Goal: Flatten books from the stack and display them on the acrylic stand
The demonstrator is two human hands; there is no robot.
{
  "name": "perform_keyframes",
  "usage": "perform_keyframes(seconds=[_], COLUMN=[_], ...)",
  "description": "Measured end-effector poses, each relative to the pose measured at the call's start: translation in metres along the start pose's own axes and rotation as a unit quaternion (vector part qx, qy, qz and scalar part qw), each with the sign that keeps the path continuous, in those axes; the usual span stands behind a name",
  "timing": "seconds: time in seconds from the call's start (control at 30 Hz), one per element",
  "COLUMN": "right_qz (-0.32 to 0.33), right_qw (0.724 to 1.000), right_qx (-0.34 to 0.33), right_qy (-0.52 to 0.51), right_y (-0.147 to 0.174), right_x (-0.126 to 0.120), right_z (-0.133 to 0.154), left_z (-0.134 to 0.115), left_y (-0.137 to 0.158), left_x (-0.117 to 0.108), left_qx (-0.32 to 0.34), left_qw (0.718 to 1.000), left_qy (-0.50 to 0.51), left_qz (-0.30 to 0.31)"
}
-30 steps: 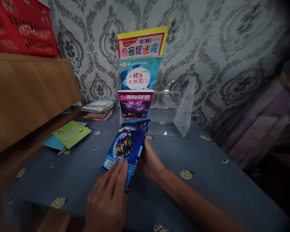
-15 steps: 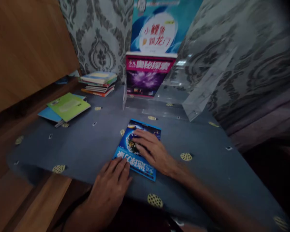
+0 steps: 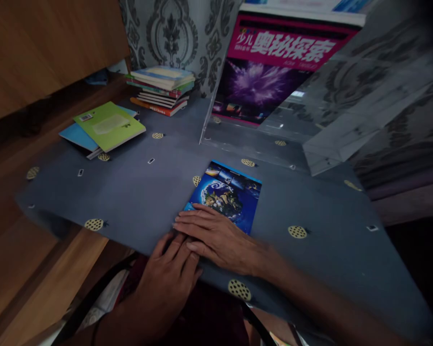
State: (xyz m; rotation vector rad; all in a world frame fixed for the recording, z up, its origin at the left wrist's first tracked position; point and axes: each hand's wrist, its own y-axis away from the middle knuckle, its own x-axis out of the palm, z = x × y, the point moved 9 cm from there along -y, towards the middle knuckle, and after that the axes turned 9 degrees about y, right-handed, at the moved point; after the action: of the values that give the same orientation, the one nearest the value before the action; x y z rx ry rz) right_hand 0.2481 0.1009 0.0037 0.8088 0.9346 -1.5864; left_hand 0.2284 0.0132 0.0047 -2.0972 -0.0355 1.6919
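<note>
A blue book point(image 3: 234, 197) with an earth globe on its cover lies flat near the table's front edge. Across its lower part rests my right hand point(image 3: 216, 235), palm down and fingers stretched out, hiding the title. My left hand point(image 3: 173, 269) lies at the table edge by the book's lower left corner, fingers extended and its fingertips meeting those of my right hand. Neither hand grips anything that shows.
Behind the book, a clear acrylic stand point(image 3: 324, 154) holds a magenta and purple book point(image 3: 267, 72). A stack of books point(image 3: 162, 89) stands at the back left. Nearer lie a green book point(image 3: 110, 126) and a blue one point(image 3: 80, 136) on the patterned tablecloth point(image 3: 130, 192).
My right hand has slid down the cover toward my left hand, uncovering the globe picture. The view has tilted downward and come closer, so the upper book is mostly out of frame.
</note>
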Motion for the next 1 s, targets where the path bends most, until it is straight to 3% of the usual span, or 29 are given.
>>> perform_keyframes(seconds=[0.2, 0.33, 0.53, 0.67, 1.0], right_qz=[0.007, -0.02, -0.035, -0.053, -0.096], right_qw=[0.997, 0.997, 0.992, 0.985, 0.953], right_qx=[0.048, 0.073, 0.103, 0.125, 0.237], right_qy=[-0.055, -0.014, 0.061, 0.103, 0.163], right_y=[-0.002, -0.003, -0.009, -0.012, -0.01], right_x=[-0.004, -0.006, -0.012, -0.021, -0.036], right_z=[-0.012, -0.027, -0.057, -0.083, -0.126], left_z=[0.002, 0.005, 0.004, 0.005, 0.01], left_y=[0.001, 0.001, -0.002, -0.001, 0.002], left_x=[0.004, 0.001, 0.0, -0.004, 0.002], left_qx=[-0.005, -0.017, -0.002, 0.0, 0.057], left_qw=[1.0, 0.997, 0.996, 0.993, 0.995], left_qy=[-0.009, 0.0, 0.006, 0.009, -0.031], left_qz=[-0.014, -0.074, -0.084, -0.121, -0.081])
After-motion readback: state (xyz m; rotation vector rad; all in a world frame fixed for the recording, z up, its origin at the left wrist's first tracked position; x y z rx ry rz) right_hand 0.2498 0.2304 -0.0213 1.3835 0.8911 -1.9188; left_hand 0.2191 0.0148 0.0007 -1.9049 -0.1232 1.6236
